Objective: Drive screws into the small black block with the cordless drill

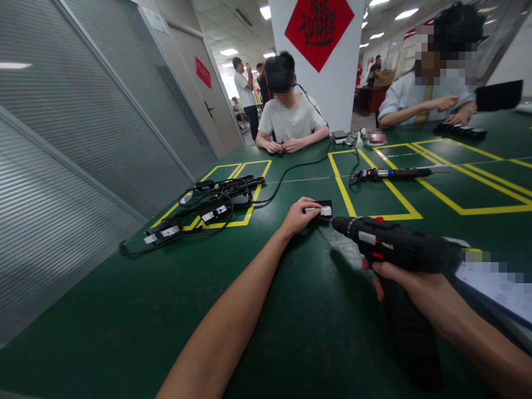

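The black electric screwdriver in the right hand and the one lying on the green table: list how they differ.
The black pistol-grip electric screwdriver is gripped by the right hand and held above the green table, while the slim straight electric screwdriver lies untouched inside a yellow-taped box. The held one looks bulkier, with red buttons; the lying one trails a cable. Both are mostly black.

We're in an assembly workshop: a long green work table (124, 310) marked into stations by yellow tape lines (436, 191), power tools and cabled parts (208, 202) lying about, seated workers (288, 119) opposite, fluorescent ceiling lights (228, 52) overhead.
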Demonstrator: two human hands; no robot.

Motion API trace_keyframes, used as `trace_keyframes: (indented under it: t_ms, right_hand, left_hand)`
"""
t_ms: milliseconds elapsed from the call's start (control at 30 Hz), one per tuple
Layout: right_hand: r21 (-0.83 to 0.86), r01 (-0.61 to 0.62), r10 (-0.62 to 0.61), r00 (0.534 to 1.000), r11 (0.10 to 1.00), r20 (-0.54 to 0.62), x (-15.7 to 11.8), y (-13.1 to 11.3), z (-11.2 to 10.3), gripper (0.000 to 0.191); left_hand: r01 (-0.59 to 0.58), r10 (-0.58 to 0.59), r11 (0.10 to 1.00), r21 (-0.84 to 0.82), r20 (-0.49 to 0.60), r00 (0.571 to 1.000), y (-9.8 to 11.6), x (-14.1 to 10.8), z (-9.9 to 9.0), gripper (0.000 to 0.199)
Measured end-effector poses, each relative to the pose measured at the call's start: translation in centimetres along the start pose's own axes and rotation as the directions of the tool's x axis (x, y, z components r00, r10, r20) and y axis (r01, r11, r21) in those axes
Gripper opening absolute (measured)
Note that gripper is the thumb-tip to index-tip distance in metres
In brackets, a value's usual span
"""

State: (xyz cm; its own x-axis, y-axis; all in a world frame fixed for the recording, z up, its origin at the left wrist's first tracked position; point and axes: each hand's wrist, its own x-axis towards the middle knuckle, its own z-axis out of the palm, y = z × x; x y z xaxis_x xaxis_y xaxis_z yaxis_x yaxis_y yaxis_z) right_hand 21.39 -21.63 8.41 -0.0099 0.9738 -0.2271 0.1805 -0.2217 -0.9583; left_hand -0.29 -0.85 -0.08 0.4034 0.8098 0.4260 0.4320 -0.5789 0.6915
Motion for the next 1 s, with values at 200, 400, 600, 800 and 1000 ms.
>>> trace_keyframes:
  t_ms: [200,400,600,800,1000]
  right_hand:
    - [0.015,-0.012,0.012,1.000,1.000,0.008,0.0,0.1,0.1,0.015]
    - [-0.011,-0.034,0.035,0.999,0.999,0.036,0.4,1.0,-0.4,0.020]
    - [0.006,-0.022,0.021,0.998,1.000,0.057,0.5,1.3,-0.4,0.021]
    - [0.026,-0.066,0.065,0.997,0.997,0.036,0.3,1.2,-0.2,0.021]
    - [0.017,-0.067,0.067,0.997,0.998,0.037,0.4,1.0,-0.2,0.022]
  left_hand:
    - [0.012,-0.012,1.000,0.012,-0.005,1.000,0.0,0.1,0.0,0.022]
    - [0.004,-0.004,1.000,-0.010,-0.021,1.000,-0.1,0.1,0.1,0.020]
    - [-0.005,0.005,1.000,-0.022,-0.013,1.000,0.0,0.1,0.0,0.020]
    - [0.007,-0.007,1.000,-0.016,-0.005,1.000,-0.2,0.1,0.0,0.021]
    - [-0.008,0.008,0.999,-0.031,-0.009,1.000,-0.4,0.1,0.1,0.022]
